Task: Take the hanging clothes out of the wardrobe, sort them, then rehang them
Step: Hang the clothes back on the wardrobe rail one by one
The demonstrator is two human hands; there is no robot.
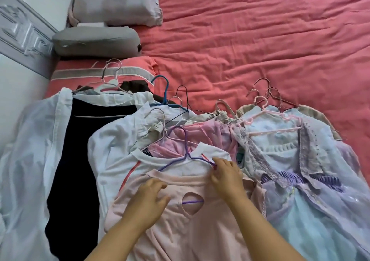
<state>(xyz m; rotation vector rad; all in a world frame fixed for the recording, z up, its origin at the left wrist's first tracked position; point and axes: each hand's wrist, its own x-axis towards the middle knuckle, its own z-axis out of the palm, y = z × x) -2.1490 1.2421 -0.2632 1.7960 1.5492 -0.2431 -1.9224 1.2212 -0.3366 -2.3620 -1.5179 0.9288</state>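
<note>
A pale pink top [180,230] with a teardrop cut-out lies on the bed in front of me, over a purple hanger [185,150] whose bar shows through the cut-out. My left hand [148,202] lies on the top's chest, its fingers curled at the neckline. My right hand [226,174] pinches the purple hanger's right arm at the top's shoulder. Beneath lies a white top with red trim [140,166]. To the left lie a white shirt [28,150] and a dark garment [80,160]. On the right lies a light blue and lilac dress [300,170] on a pink hanger [262,110].
Several more hangers, among them a blue hanger [165,92], stick out above the pile. The pink bedsheet [260,40] stretches beyond. A grey cushion [96,40] and a white pillow [118,0] sit at the head, next to the wall [20,40].
</note>
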